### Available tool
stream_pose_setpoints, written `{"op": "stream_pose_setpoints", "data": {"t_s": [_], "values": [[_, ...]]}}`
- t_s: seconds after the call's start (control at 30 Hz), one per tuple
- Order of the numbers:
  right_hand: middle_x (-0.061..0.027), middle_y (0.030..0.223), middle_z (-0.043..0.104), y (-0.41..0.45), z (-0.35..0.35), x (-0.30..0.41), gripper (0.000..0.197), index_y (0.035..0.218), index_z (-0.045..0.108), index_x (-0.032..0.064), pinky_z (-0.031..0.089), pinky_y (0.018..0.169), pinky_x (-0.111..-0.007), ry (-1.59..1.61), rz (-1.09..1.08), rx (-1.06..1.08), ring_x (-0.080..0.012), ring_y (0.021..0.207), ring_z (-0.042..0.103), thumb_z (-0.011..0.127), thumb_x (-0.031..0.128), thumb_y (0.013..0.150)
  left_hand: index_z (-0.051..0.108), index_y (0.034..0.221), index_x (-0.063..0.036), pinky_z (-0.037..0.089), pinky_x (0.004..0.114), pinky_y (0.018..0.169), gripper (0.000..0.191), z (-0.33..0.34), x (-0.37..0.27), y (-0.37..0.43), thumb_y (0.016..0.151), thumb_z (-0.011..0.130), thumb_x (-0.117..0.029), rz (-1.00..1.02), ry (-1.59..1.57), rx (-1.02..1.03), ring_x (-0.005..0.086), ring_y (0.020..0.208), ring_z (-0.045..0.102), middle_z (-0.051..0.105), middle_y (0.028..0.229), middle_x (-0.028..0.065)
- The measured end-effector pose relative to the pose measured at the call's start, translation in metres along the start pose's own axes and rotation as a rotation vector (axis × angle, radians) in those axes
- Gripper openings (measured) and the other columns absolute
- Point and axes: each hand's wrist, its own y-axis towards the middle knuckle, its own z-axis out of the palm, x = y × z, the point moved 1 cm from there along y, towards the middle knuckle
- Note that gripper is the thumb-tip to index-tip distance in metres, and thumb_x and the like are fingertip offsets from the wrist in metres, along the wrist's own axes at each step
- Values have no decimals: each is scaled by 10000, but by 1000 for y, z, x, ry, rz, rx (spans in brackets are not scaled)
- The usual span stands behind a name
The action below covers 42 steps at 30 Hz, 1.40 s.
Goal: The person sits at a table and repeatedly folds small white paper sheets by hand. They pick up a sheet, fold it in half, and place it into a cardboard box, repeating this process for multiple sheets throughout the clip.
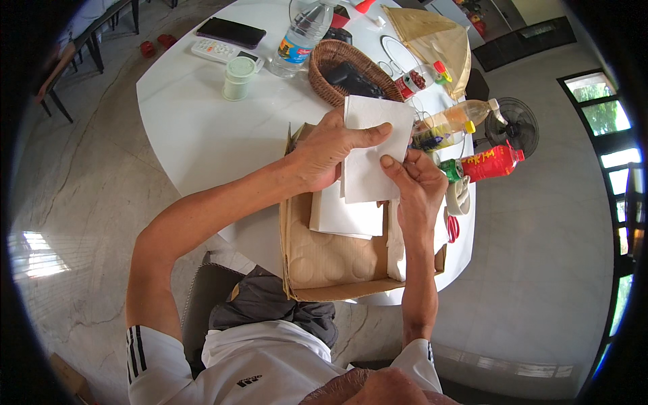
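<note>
Both my hands hold a small stack of white paper sheets (374, 172) above a shallow cardboard box (324, 263). My left hand (339, 147) grips the stack from its left side, thumb across the upper part. Lower down on the right edge, my right hand (417, 177) pinches it between thumb and fingers. Beneath them, another stack of white paper (349, 217) lies in the box. White material (396, 253) lines the box's right part, partly hidden by my right forearm.
A wicker basket (324, 71) holding dark items stands behind my hands. Near it are a large plastic water bottle (298, 43), a green-lidded container (239, 78), a remote control (217, 50) and a smartphone (231, 34). A red bottle (488, 163) and other drinks stand on the right.
</note>
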Motion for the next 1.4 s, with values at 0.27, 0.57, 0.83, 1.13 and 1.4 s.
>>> {"op": "stream_pose_setpoints", "data": {"t_s": [0.27,0.57,0.83,1.13,1.4], "values": [[-115,966,792,0,-8,-6,266,1122,732,-59,578,770,-248,-25,6,17,-115,796,730,818,13,880,562,1388,-21,575,416,1023,451,-4,3,5,996,705,-192,2,33,114,244,1167,691,700,1281,140],[-121,990,791,-1,-6,-3,289,1139,728,-63,588,832,-274,-2,5,13,-118,841,734,823,1,873,558,1399,5,560,430,1050,455,-7,8,9,1014,667,-212,16,16,139,270,1192,684,699,1283,170],[-107,964,781,-1,-8,-6,296,1165,705,-76,584,788,-267,-98,-24,7,-111,816,717,799,-10,892,546,1398,21,561,435,1050,418,-5,8,10,1060,588,-221,19,2,158,290,1205,684,696,1296,185],[-81,871,759,-17,-30,-16,238,1137,728,-55,553,619,-244,-349,31,134,-89,674,656,749,-30,902,489,1452,54,552,432,1067,456,-12,-1,12,1109,477,-246,155,-56,57,304,1257,662,669,1365,193],[-102,900,684,-28,-27,-41,285,1085,807,48,538,715,-380,-824,-55,421,-252,750,666,800,41,801,472,1440,49,580,498,1019,411,-13,-5,14,1092,492,-168,107,-209,47,331,1175,696,678,1314,198]]}}
